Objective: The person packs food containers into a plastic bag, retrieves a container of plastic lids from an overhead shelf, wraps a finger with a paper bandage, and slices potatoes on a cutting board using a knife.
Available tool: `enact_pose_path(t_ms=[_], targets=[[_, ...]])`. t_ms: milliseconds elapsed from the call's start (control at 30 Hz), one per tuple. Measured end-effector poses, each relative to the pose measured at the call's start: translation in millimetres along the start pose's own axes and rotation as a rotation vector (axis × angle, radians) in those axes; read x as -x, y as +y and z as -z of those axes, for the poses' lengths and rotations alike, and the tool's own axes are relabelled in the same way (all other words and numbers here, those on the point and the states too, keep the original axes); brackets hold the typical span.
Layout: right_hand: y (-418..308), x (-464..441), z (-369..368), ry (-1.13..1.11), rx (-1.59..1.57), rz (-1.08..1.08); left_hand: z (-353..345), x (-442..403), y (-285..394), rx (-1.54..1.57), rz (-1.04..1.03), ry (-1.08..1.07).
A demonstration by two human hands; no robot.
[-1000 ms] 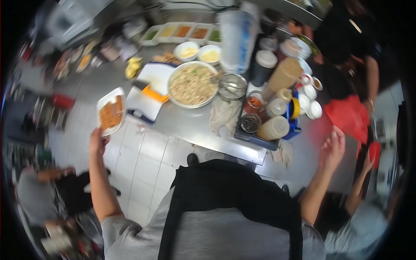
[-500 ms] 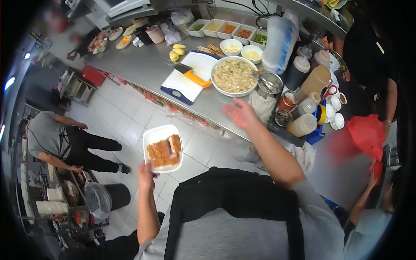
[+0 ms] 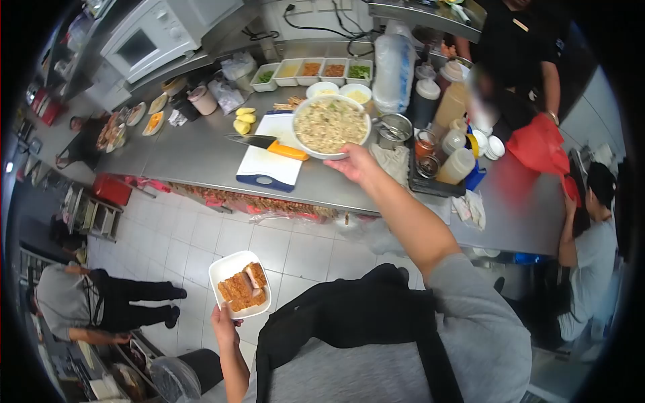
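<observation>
My left hand [image 3: 226, 326] is closed on the near edge of a white dish [image 3: 216, 274], held out above the floor. Sliced breaded cutlet [image 3: 243, 285] lies in the dish. My right hand [image 3: 353, 164] grips the near right rim of a big white bowl [image 3: 304, 149] full of fried rice [image 3: 331, 123]. Whether the bowl is clear of the counter I cannot tell. Left of it, a knife with an orange handle [image 3: 287, 150] lies across a white cutting board [image 3: 269, 165]. A steel pot [image 3: 394, 129] with utensils stands right of the bowl.
Along the back of the steel counter [image 3: 201, 144] stand several trays of chopped ingredients [image 3: 312, 70]. Sauce bottles [image 3: 457, 164] crowd a caddy at right. Co-workers are at left, back right and far right, near a red bag [image 3: 536, 146]. A bin [image 3: 176, 376] stands lower left.
My right hand, open in front of the counter before, has reached the rice bowl and closed on its rim. The left hand still holds the dish. The camera view has shifted.
</observation>
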State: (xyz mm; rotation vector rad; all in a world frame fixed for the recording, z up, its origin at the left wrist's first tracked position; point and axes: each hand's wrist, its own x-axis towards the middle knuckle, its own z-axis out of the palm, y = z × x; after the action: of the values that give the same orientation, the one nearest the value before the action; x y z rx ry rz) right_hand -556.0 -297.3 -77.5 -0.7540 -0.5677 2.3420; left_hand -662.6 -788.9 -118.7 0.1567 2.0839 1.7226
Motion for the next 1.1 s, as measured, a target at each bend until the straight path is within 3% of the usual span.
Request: enact_pose_path(t_ms=[233, 367, 567, 733, 767, 900, 1100], targets=[[13, 112, -26, -0.209, 0.076, -0.042, -25, -15, 22, -0.014, -0.077, -0.051], [1, 208, 9, -0.320, -0.015, -0.224, -45, 9, 47, -0.057, -0.115, -0.165], [-53, 366, 84, -0.099, 0.086, -0.122, -90, 73, 102, -0.146, -0.084, -0.334], [-41, 456, 225, 0.217, 0.154, 0.189, -181, 119, 44, -0.151, -0.150, -0.554], [-81, 485, 212, 0.310, 0.134, 0.157, -200, 145, 87, -0.210, -0.083, -0.572], [-79, 546, 286, 0.441, 0.105, 0.275, -282, 189, 65, -0.133, -0.074, -0.774], [-108, 580, 335, 0.618, -0.017, 0.394, -400, 234, 72, -0.231, -0.044, -0.982]])
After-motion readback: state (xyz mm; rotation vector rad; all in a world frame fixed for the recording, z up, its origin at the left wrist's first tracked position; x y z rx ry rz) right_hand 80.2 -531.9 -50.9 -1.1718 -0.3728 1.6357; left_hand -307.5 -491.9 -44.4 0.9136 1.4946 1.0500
